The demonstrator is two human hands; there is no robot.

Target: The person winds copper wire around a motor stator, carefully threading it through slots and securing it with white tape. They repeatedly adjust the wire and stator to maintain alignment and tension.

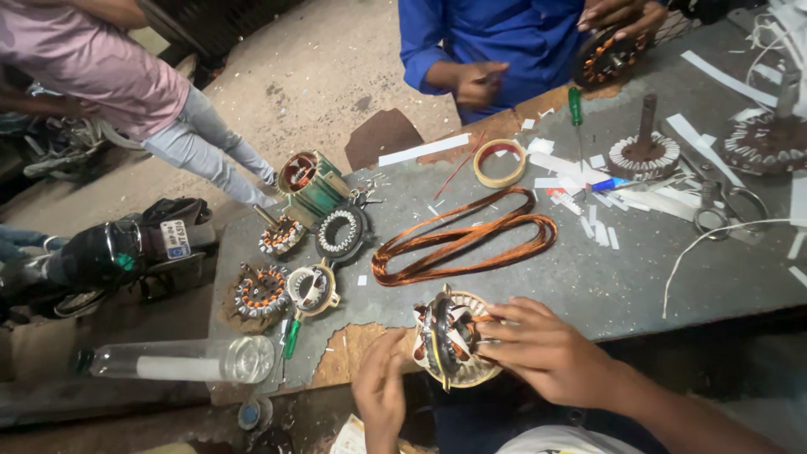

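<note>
Stator (450, 336) held by both hands.

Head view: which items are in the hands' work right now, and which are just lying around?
In hand:
motor stator, held by left hand and right hand

Lying about:
copper wire coil
tape roll
green screwdriver
scissors
spare stators
</note>
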